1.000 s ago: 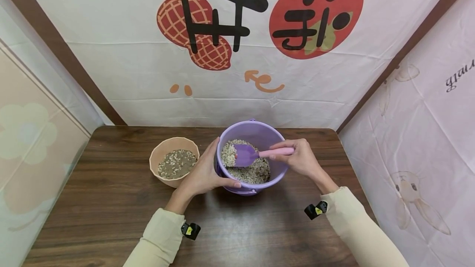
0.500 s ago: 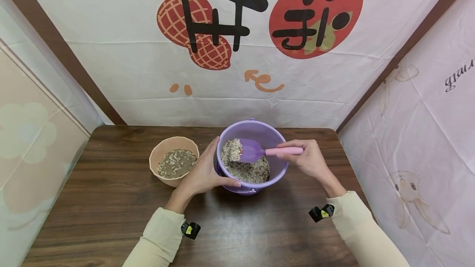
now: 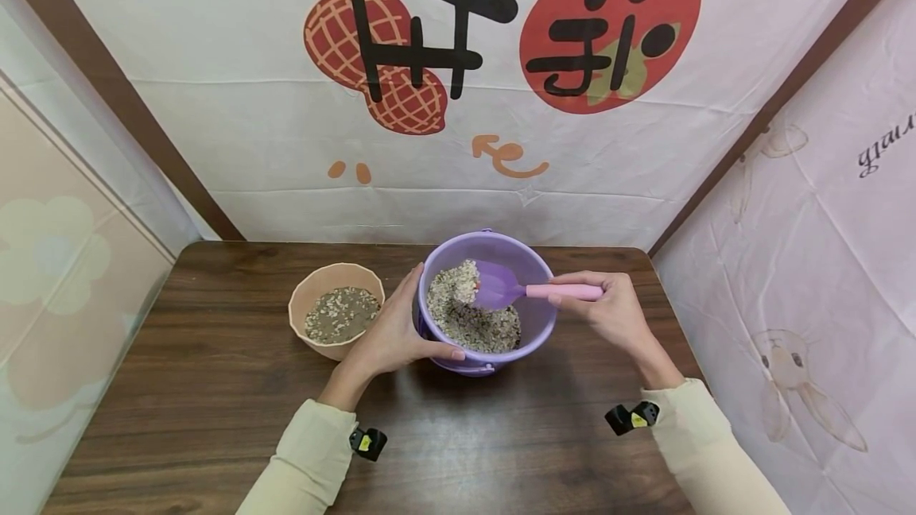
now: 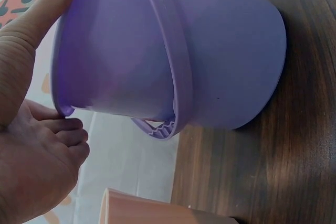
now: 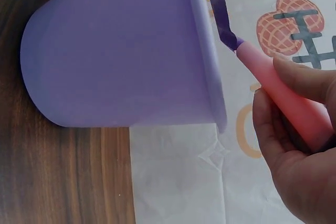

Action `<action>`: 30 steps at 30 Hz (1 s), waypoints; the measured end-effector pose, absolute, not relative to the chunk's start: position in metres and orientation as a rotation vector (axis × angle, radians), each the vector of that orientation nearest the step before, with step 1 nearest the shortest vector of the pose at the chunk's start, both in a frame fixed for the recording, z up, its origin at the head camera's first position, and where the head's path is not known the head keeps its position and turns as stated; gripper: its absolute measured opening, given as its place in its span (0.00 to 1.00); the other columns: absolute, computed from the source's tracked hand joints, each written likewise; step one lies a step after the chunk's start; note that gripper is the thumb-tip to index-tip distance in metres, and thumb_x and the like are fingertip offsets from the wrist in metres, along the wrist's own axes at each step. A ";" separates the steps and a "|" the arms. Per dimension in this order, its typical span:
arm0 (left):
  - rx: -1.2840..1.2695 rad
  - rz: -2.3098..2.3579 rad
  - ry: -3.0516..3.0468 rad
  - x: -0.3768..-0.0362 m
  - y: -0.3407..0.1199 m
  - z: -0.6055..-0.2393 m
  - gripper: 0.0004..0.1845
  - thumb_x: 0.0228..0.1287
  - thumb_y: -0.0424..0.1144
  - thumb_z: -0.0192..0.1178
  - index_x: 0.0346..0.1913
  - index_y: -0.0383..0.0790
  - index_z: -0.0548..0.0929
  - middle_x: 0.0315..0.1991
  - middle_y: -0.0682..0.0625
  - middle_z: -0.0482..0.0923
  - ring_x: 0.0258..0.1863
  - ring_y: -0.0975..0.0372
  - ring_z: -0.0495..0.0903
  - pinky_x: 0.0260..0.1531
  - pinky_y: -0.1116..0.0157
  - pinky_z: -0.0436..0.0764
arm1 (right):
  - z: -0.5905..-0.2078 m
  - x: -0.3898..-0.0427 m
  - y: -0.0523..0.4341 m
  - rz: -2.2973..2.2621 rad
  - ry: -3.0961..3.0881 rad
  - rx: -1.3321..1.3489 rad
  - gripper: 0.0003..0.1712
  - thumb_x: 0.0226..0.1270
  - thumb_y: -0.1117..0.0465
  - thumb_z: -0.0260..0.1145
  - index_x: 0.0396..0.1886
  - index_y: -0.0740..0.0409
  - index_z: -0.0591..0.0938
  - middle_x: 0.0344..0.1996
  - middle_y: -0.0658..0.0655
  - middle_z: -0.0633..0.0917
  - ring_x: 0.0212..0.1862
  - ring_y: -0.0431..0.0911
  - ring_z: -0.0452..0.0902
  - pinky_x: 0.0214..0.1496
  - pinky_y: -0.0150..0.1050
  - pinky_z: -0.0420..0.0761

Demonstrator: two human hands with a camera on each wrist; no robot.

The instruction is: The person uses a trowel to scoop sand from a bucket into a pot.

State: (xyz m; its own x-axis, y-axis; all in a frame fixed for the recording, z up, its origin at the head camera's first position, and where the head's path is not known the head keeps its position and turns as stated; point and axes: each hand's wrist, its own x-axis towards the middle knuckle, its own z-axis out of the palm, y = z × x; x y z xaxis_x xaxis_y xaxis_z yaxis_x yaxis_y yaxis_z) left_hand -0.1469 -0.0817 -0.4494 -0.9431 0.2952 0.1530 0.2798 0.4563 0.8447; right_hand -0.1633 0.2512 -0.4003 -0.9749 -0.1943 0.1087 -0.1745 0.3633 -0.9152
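Observation:
A purple bucket (image 3: 535,324) half full of mixed grain (image 3: 472,326) stands on the wooden table (image 3: 215,388). My left hand (image 3: 397,332) grips its left side and front rim; the left wrist view shows the bucket wall (image 4: 210,61) with my fingers (image 4: 47,145) curled at the rim. My right hand (image 3: 608,312) holds the pink handle (image 3: 565,292) of a small purple scoop (image 3: 494,286), lifted above the grain with a heap on its blade. The right wrist view shows the handle (image 5: 283,93) pinched in my fingers beside the bucket (image 5: 115,51).
A peach bowl (image 3: 304,336) holding some grain sits left of the bucket, its rim (image 4: 152,211) showing in the left wrist view. Printed cloth walls close in the table at the back and both sides. Bare wood lies in front of the bucket.
My right hand has drawn right and raised the scoop out of the grain, now loaded with a heap. The left hand and bucket have stayed put.

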 end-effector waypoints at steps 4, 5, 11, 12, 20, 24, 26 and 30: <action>0.518 1.539 2.665 -0.147 -0.082 -0.449 0.78 0.26 0.60 0.87 0.82 0.42 0.50 0.79 0.45 0.55 0.76 0.51 0.57 0.73 0.45 0.57 | -0.396 -0.161 0.254 -1.734 2.602 -0.330 0.19 0.57 0.58 0.81 0.47 0.61 0.90 0.36 0.55 0.91 0.40 0.45 0.89 0.38 0.37 0.86; 0.513 1.537 2.666 -0.147 -0.082 -0.449 0.78 0.26 0.60 0.87 0.82 0.42 0.50 0.79 0.45 0.55 0.76 0.51 0.56 0.73 0.45 0.57 | -0.395 -0.160 0.255 -1.733 2.610 -0.324 0.19 0.57 0.58 0.81 0.46 0.61 0.90 0.35 0.55 0.91 0.39 0.45 0.89 0.38 0.37 0.86; 0.505 1.531 2.667 -0.147 -0.082 -0.450 0.79 0.26 0.61 0.87 0.82 0.42 0.50 0.79 0.45 0.54 0.76 0.51 0.56 0.73 0.45 0.57 | -0.390 -0.157 0.258 -1.738 2.648 -0.291 0.18 0.56 0.58 0.82 0.46 0.60 0.91 0.34 0.55 0.91 0.36 0.44 0.88 0.34 0.35 0.85; 0.504 1.530 2.668 -0.147 -0.082 -0.450 0.79 0.26 0.61 0.87 0.82 0.42 0.50 0.79 0.45 0.54 0.76 0.51 0.56 0.73 0.45 0.57 | -0.389 -0.157 0.258 -1.739 2.650 -0.288 0.18 0.56 0.58 0.82 0.46 0.60 0.90 0.35 0.55 0.91 0.36 0.44 0.88 0.34 0.35 0.85; 0.491 1.514 2.670 -0.147 -0.081 -0.449 0.79 0.26 0.61 0.87 0.82 0.41 0.49 0.79 0.45 0.53 0.76 0.51 0.55 0.73 0.45 0.57 | -0.383 -0.155 0.262 -1.733 2.658 -0.245 0.19 0.56 0.58 0.81 0.47 0.60 0.90 0.38 0.58 0.91 0.36 0.42 0.87 0.33 0.35 0.84; 0.483 1.508 2.671 -0.147 -0.081 -0.449 0.79 0.27 0.61 0.87 0.82 0.40 0.49 0.80 0.44 0.53 0.77 0.50 0.55 0.73 0.46 0.57 | -0.382 -0.154 0.263 -1.733 2.676 -0.251 0.19 0.56 0.58 0.82 0.47 0.60 0.90 0.38 0.58 0.91 0.36 0.43 0.86 0.31 0.33 0.82; 0.479 1.504 2.671 -0.147 -0.081 -0.449 0.79 0.27 0.60 0.87 0.82 0.40 0.48 0.80 0.44 0.52 0.77 0.50 0.54 0.74 0.46 0.56 | -0.381 -0.154 0.263 -1.737 2.681 -0.252 0.19 0.56 0.58 0.82 0.46 0.60 0.90 0.38 0.58 0.91 0.37 0.43 0.86 0.31 0.33 0.82; 0.474 1.504 2.668 -0.147 -0.081 -0.449 0.79 0.27 0.60 0.87 0.82 0.39 0.48 0.80 0.43 0.51 0.77 0.50 0.54 0.74 0.46 0.56 | -0.381 -0.153 0.264 -1.735 2.684 -0.250 0.19 0.56 0.58 0.82 0.46 0.60 0.90 0.39 0.56 0.91 0.37 0.42 0.85 0.31 0.32 0.81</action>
State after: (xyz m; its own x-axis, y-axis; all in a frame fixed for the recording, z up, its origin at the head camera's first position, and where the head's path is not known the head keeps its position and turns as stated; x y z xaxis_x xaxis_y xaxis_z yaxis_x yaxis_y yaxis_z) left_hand -0.1466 -0.0812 -0.4491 -0.9523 0.2838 0.1123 0.2430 0.4825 0.8415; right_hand -0.1535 0.2638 -0.3806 -0.9858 -0.0956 0.1382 -0.1653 0.4026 -0.9003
